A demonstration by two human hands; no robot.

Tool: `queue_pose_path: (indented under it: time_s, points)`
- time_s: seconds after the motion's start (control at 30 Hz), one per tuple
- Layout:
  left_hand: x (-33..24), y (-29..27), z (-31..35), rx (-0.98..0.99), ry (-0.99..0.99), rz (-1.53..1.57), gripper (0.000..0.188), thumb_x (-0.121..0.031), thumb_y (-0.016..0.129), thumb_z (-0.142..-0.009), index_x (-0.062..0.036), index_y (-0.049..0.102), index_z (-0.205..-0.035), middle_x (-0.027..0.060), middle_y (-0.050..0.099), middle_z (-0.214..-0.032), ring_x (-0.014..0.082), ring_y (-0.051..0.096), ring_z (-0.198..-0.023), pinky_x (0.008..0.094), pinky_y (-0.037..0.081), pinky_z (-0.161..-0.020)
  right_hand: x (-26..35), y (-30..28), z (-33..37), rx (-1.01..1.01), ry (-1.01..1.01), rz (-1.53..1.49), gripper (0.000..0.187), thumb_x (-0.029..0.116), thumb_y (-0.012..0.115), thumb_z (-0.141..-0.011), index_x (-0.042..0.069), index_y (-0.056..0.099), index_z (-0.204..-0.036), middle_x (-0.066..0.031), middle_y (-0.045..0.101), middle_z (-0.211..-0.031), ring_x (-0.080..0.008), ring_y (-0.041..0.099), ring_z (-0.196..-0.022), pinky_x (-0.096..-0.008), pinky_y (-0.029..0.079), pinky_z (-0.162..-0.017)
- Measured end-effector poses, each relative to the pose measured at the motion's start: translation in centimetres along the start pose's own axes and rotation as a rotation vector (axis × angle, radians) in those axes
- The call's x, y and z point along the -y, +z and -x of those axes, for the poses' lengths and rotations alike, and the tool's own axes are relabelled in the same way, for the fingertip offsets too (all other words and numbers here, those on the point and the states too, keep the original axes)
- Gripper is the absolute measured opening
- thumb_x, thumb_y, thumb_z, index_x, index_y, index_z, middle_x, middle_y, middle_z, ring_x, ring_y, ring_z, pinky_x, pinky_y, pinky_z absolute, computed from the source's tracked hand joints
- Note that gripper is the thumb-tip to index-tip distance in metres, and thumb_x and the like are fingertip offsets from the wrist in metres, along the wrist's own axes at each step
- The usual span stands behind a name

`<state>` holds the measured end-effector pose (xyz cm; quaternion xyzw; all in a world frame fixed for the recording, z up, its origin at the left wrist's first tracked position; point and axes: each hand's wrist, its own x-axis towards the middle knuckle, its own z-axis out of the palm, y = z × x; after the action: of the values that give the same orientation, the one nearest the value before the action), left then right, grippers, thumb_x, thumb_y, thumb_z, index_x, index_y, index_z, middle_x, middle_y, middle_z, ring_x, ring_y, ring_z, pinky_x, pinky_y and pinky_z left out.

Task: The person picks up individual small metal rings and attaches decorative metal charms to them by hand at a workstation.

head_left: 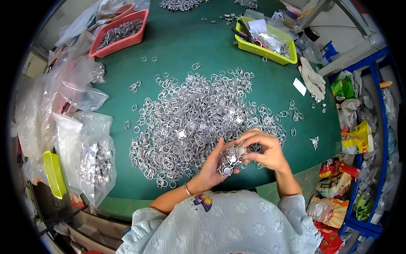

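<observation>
A wide heap of small silver metal rings point(186, 114), some with flat round faces, covers the middle of the green table. At the heap's near edge, my left hand point(211, 167) cups a small cluster of silver ring pieces point(230, 160) with round discs. My right hand point(264, 150) meets it from the right, thumb and fingers pinched on one disc-faced piece at the top of the cluster. Its exact shape is partly hidden by the fingers. A bracelet circles my left wrist.
A red basket point(141, 37) of metal pieces stands far left; a yellow-green basket point(292, 53) with pliers and bags stands far right. Clear plastic bags point(76, 127) line the left edge. Gloves point(313, 80) and a white card point(299, 86) lie right, near blue shelving point(359, 222).
</observation>
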<state>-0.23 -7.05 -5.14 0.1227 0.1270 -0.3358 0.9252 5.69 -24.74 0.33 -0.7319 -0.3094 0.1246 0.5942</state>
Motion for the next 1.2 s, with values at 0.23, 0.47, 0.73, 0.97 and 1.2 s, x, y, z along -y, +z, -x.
queue_pose_path:
  time_s: [0.23, 0.47, 0.73, 0.97, 1.2]
  points:
    - [0.9, -0.6, 2.3, 0.033, 0.057, -0.219, 0.042, -0.026, 0.051, -0.093, -0.007, 0.041, -0.129, 0.0104, 0.057, -0.11, 0.0167, 0.06, -0.089, 0.0236, 0.053, -0.058, 0.9, 2.3, 2.7, -0.052, -0.009, 0.154, 0.025, 0.003, 0.07, -0.067, 0.001, 0.066, -0.092, -0.0125, 0.062, -0.112, -0.029, 0.054, -0.107, -0.04, 0.041, -0.091]
    - [1.5, 0.0, 6.1, 0.05, 0.121, -0.198, 0.049, -0.024, 0.052, -0.092, -0.0066, 0.035, -0.134, 0.0106, 0.051, -0.123, 0.0221, 0.057, -0.106, 0.0246, 0.053, -0.062, 1.8, 4.7, 4.6, -0.077, -0.002, 0.164, 0.021, -0.003, 0.057, -0.077, -0.001, 0.066, -0.097, -0.0136, 0.06, -0.11, -0.0289, 0.056, -0.101, -0.0358, 0.042, -0.089]
    - [-1.8, -5.7, 15.3, -0.046, 0.659, 0.252, 0.03, -0.015, 0.061, -0.085, -0.0166, 0.052, -0.114, 0.0104, 0.053, -0.114, 0.0266, 0.057, -0.09, 0.0291, 0.055, -0.055, -0.6, 9.9, 6.9, 0.13, -0.132, 0.444, 0.03, 0.007, 0.078, -0.06, 0.005, 0.065, -0.086, -0.0059, 0.057, -0.082, -0.0255, 0.051, -0.079, -0.0352, 0.04, -0.069]
    - [-13.9, -10.9, 26.6, -0.668, 1.621, 0.439, 0.02, -0.008, 0.055, -0.084, -0.0079, 0.052, -0.105, 0.0145, 0.056, -0.099, 0.0252, 0.056, -0.091, 0.0433, 0.052, -0.082, -0.7, 11.2, 7.3, 0.147, -0.141, 0.601, 0.032, 0.012, 0.078, -0.059, 0.006, 0.064, -0.088, -0.0054, 0.052, -0.081, -0.0254, 0.048, -0.08, -0.0358, 0.035, -0.069]
    - [-14.6, -10.8, 26.9, -1.01, 1.801, -0.266, 0.057, -0.003, 0.052, -0.08, 0.0094, 0.027, -0.13, 0.018, 0.032, -0.138, 0.0292, 0.029, -0.129, 0.0548, 0.007, -0.109, -2.5, 11.8, 8.0, 0.054, -0.142, 0.648, 0.022, 0.004, 0.071, -0.065, 0.005, 0.061, -0.084, -0.0068, 0.052, -0.082, -0.0261, 0.049, -0.08, -0.0361, 0.036, -0.069]
